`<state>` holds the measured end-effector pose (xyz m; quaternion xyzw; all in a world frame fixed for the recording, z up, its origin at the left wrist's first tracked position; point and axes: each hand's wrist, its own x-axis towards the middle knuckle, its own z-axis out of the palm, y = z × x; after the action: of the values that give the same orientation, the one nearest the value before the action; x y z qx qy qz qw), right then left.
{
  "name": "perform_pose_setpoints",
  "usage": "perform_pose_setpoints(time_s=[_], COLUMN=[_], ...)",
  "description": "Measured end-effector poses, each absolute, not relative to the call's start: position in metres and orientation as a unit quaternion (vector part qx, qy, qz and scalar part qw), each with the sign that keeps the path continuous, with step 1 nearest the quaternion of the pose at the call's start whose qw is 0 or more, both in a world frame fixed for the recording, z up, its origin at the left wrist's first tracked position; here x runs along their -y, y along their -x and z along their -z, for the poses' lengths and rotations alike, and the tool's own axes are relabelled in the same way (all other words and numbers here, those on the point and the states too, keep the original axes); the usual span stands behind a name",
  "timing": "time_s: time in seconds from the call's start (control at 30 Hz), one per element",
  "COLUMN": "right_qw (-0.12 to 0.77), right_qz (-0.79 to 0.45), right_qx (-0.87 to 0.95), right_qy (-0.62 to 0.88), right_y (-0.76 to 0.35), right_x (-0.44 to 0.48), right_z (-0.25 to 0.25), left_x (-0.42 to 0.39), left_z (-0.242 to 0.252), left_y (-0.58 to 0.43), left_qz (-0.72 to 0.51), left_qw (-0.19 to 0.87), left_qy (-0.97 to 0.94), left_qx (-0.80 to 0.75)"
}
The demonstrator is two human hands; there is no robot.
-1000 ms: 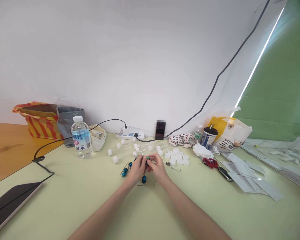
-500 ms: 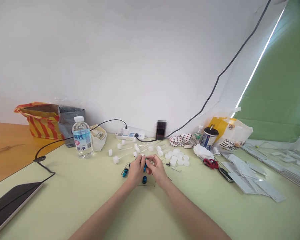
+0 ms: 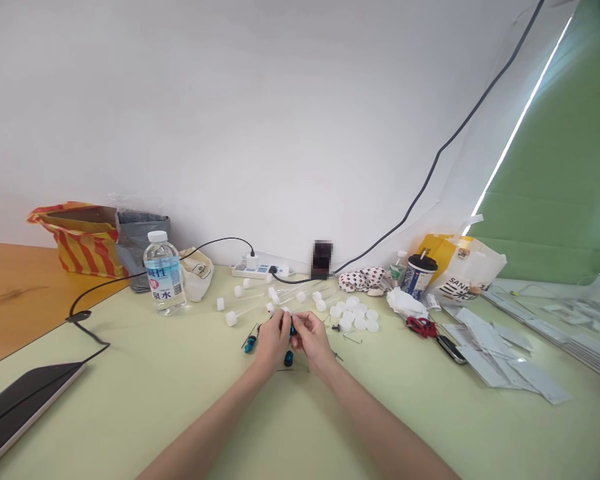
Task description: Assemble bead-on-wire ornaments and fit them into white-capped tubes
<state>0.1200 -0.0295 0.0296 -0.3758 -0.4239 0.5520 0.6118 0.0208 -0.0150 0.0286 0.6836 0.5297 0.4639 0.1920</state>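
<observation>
My left hand (image 3: 274, 340) and my right hand (image 3: 312, 340) meet above the pale green desk (image 3: 300, 407), pinching a small blue part (image 3: 293, 330) from both sides. Their fingers hide most of it, so its exact form cannot be seen. A blue-handled small tool (image 3: 251, 344) lies left of my left hand, and another blue-handled piece (image 3: 289, 359) lies just below my fingers. Several white round caps (image 3: 353, 315) are piled to the right. Several clear tubes with white ends (image 3: 231, 319) lie beyond my hands.
A water bottle (image 3: 164, 273) stands back left, near a white power strip (image 3: 253, 270) and its black cable (image 3: 100, 287). A dark cup (image 3: 419, 277), red-handled scissors (image 3: 422, 327) and loose white sheets (image 3: 490, 353) lie to the right. A dark tablet (image 3: 25, 400) sits at front left.
My hands have drawn closer around the small blue part, and my left fingers now cover more of it. The items on the desk have not visibly moved.
</observation>
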Motion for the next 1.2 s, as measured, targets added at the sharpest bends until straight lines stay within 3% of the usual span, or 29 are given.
perform_pose_setpoints(time_s=[0.4, 0.8, 1.2], right_qw=[0.588, 0.552, 0.533], right_qz=[-0.488, -0.522, -0.492], right_qx=[0.540, 0.547, 0.570], right_qy=[0.353, 0.350, 0.387], right_y=[-0.116, -0.124, -0.131], right_x=[0.032, 0.029, 0.022], right_z=[-0.022, -0.021, -0.022], left_x=[0.012, 0.009, 0.010], left_z=[-0.029, -0.029, -0.028], left_y=[-0.015, -0.014, -0.017], left_qz=[-0.491, -0.477, -0.455], left_qw=[0.207, 0.253, 0.203], left_qy=[-0.648, -0.643, -0.664], left_qx=[-0.544, -0.544, -0.557])
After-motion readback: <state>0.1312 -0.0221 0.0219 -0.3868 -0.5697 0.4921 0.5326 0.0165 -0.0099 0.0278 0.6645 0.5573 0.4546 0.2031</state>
